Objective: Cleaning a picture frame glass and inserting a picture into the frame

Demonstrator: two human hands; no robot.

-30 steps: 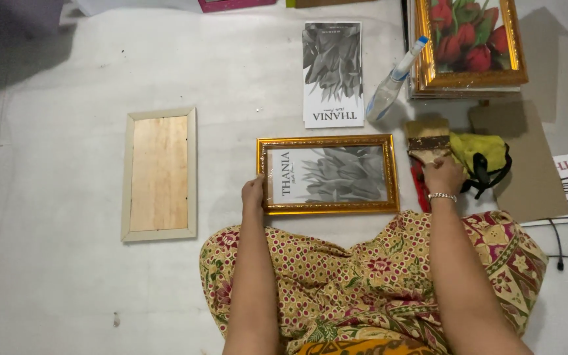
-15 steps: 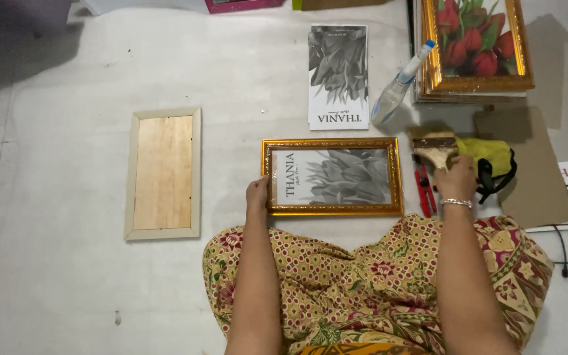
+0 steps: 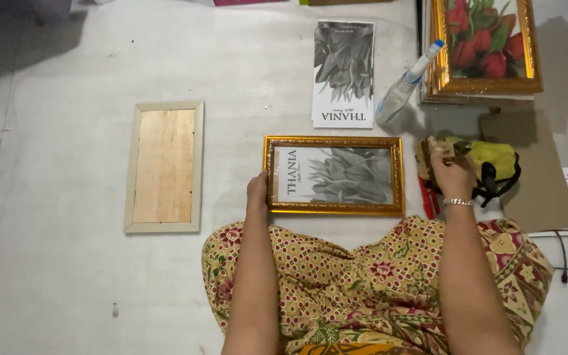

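- Steadying the gold picture frame (image 3: 334, 175) at centre frame: left hand (image 3: 256, 190) pressed flat against its left edge, fingers together, seemingly to keep it from sliding on the pale floor (image 3: 67, 276).
- Closed around a small wooden-handled tool (image 3: 443, 148) at right of centre: right hand (image 3: 451, 176), fingers curled about it, just beside the yellow-green bag (image 3: 494, 161).
- Lying face-up inside the frame: a grey leaf print, glass side toward the camera.
- Parked within reach: spray bottle (image 3: 405, 92) and loose print (image 3: 343, 72) above; wooden backing panel (image 3: 164, 166) well apart at left; finished tulip picture (image 3: 484, 43) upper right.

Pale floor (image 3: 67, 276) with gold frame (image 3: 334, 175), wooden backing frame (image 3: 164, 166), grey print (image 3: 343, 72), spray bottle (image 3: 405, 85), cardboard sheet (image 3: 540, 190).
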